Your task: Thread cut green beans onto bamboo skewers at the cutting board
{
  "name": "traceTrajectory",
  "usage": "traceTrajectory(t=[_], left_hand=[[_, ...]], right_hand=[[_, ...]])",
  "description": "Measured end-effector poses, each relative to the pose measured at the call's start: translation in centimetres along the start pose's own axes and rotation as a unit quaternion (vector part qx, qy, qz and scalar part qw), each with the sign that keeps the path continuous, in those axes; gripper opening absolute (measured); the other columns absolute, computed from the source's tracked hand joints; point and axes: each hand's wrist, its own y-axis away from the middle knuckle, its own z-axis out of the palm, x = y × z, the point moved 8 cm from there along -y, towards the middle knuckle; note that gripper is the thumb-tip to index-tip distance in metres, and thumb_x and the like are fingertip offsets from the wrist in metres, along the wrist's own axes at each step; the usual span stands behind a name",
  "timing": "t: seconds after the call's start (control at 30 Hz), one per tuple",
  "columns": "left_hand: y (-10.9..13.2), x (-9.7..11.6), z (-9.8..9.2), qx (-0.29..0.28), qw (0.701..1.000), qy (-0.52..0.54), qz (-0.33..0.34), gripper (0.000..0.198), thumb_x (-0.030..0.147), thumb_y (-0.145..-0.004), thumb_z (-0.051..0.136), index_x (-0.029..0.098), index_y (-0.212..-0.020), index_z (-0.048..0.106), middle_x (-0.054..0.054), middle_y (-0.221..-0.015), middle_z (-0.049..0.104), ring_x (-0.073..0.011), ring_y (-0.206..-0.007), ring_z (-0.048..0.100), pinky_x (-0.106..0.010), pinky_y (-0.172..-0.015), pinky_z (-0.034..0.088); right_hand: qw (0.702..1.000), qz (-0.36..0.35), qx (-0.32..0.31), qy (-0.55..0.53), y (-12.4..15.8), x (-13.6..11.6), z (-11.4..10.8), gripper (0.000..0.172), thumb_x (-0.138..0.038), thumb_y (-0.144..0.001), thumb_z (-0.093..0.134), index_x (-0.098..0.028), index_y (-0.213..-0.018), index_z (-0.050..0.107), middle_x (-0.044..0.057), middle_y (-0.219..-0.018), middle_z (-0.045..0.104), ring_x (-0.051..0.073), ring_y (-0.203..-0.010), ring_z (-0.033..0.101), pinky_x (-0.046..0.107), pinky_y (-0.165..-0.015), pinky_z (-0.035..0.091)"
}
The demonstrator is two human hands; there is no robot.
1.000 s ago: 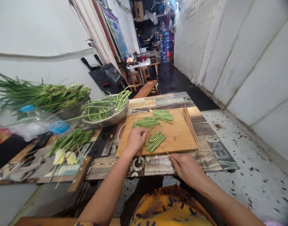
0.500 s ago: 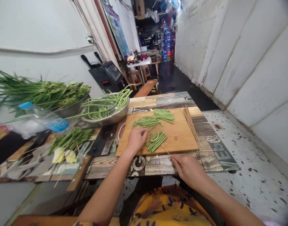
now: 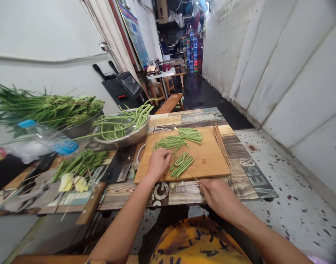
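Observation:
My right hand (image 3: 218, 193) pinches the near end of a thin wooden skewer (image 3: 192, 175) at the front edge of the wooden cutting board (image 3: 211, 157). The skewer runs into a row of cut green beans (image 3: 182, 165) lying side by side on the board. Left of that row, my left hand (image 3: 159, 164) is closed, thumb and fingers together; what they hold is hidden. Just beyond it are more cut beans (image 3: 170, 142), with another neat bunch of beans (image 3: 190, 135) farther back. Several loose skewers (image 3: 222, 147) lie along the board's right side.
A steel bowl (image 3: 129, 136) of long beans stands left of the board. A cleaver with a wooden handle (image 3: 91, 203) lies nearer me. Farther left are skewered beans (image 3: 82, 163), a plastic bottle (image 3: 52, 138) and a bowl of leafy greens (image 3: 88, 123). A bench (image 3: 169, 104) stands beyond the table.
Both hands keep nearly the same places at the bean row and skewer. The whole view has shifted very slightly.

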Motion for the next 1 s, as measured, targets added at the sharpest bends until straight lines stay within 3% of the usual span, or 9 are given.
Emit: traceTrajectory(t=[0.23,0.5,0.73,1.0], left_hand=[[0.2,0.1,0.0,0.012,1.000,0.007,0.024,0.014,0.014,-0.077,0.053,0.016,-0.077,0.067,-0.004,-0.074,0.065,-0.0167,-0.072,0.056,-0.029,-0.073,0.044],[0.0,0.1,0.0,-0.011,0.999,0.019,0.030,0.016,0.015,-0.078,0.052,0.016,-0.077,0.067,-0.004,-0.071,0.063,-0.0164,-0.069,0.055,-0.029,-0.069,0.044],[0.5,-0.5,0.0,0.037,0.998,0.043,0.003,0.014,0.015,-0.077,0.053,0.017,-0.079,0.067,-0.004,-0.076,0.066,-0.0163,-0.074,0.058,-0.029,-0.073,0.046],[0.2,0.3,-0.1,0.014,0.999,0.006,0.031,0.015,0.014,-0.079,0.052,0.016,-0.081,0.067,-0.005,-0.078,0.065,-0.0176,-0.077,0.057,-0.031,-0.075,0.046]], right_hand=[[0.999,-0.010,-0.010,0.030,-0.3,-0.5,-0.3,0.029,-0.018,-0.090,0.038,-0.017,-0.077,0.063,0.007,-0.073,0.069,0.017,-0.068,0.064,0.027,-0.056,0.026],[0.999,-0.009,-0.005,0.037,-0.5,-0.4,0.1,0.029,-0.020,-0.092,0.036,-0.017,-0.080,0.063,0.008,-0.072,0.070,0.017,-0.068,0.064,0.027,-0.055,0.026],[1.000,-0.005,-0.008,0.013,-0.4,-0.1,0.7,0.030,-0.020,-0.093,0.035,-0.018,-0.081,0.062,0.007,-0.074,0.070,0.018,-0.072,0.065,0.026,-0.057,0.028],[1.000,-0.021,0.002,0.003,-0.5,0.3,1.0,0.031,-0.021,-0.094,0.033,-0.018,-0.082,0.061,0.007,-0.073,0.069,0.018,-0.070,0.065,0.026,-0.057,0.027]])
